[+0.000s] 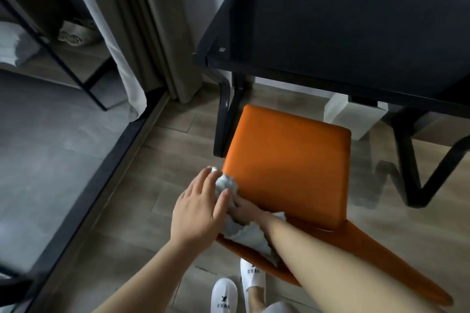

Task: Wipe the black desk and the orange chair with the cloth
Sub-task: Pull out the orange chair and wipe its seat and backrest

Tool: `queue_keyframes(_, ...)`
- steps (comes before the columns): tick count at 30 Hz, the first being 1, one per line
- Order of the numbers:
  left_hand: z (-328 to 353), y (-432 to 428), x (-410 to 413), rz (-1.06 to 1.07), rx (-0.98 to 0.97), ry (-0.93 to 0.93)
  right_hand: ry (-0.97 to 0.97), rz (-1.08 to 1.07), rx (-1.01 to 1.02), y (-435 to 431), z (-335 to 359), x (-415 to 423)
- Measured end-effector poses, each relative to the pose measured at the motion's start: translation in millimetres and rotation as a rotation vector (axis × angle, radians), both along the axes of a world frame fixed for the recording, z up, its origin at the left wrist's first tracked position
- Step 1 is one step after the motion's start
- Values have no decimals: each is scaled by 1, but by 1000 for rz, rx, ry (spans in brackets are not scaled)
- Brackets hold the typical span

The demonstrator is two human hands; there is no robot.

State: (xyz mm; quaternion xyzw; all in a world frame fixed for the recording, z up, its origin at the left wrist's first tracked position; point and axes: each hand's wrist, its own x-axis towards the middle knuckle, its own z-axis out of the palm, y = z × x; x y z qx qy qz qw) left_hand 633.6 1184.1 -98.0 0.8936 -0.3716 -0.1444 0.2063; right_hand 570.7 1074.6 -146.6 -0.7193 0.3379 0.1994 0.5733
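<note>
The orange chair (287, 168) stands in front of the black desk (343, 33), its seat facing me and its backrest running down to the lower right. A pale crumpled cloth (250, 235) lies along the seat's near left edge. My left hand (201, 208) lies over the bunched end of the cloth at the seat's left corner, fingers spread and bent over it. My right hand (245, 211) reaches across under the left one, mostly hidden by it and by the cloth; its grip cannot be made out.
A curtain (142, 33) hangs at the left of the desk. A black metal rack (50, 40) with folded towels stands at far left beside a dark floor rail. A white box (353, 117) sits under the desk. My white slippers (239, 287) are on the wooden floor.
</note>
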Motion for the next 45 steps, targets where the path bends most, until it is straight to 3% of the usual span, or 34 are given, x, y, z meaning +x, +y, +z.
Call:
queue_keyframes(2, -3, 2, 0, 44, -71, 0, -160, -17, 94, 4, 13, 2)
queue_keyframes(4, -3, 1, -2, 80, -116, 23, -152, 35, 119, 3, 23, -19)
queue_keyframes(8, 8, 2, -4, 1, -93, 64, -91, 29, -49, 1, 42, -79)
queue_keyframes(10, 11, 2, -6, -50, -28, 23, -86, 44, -185, 7, 52, -99)
queue_keyframes(13, 9, 2, -8, -111, 113, -68, -83, 187, -577, 20, 69, -122)
queue_keyframes(16, 11, 6, -20, -214, 126, -125, -102, 161, -872, 31, 71, -149)
queue_keyframes(21, 21, 19, -61, -351, 114, -127, -111, 92, -1057, 15, 70, -220)
queue_keyframes(26, 26, 23, -83, -448, 256, -141, 232, -116, -1278, -30, 78, -297)
queue_keyframes(30, 28, 17, -113, -478, 354, -197, 538, -276, -1098, -39, 80, -350)
queue_keyframes(33, 24, 16, -149, -452, 345, -249, 705, -278, -951, -29, 73, -398)
queue_keyframes(36, 21, 18, -172, -351, 302, -179, 816, -299, -836, -19, 68, -431)
queue_keyframes(39, 19, 24, -185, -288, 268, -115, 675, -468, -725, -17, 68, -445)
queue_keyframes(45, 21, 28, -194, -189, 160, 4, 99, -812, -371, -9, 83, -396)
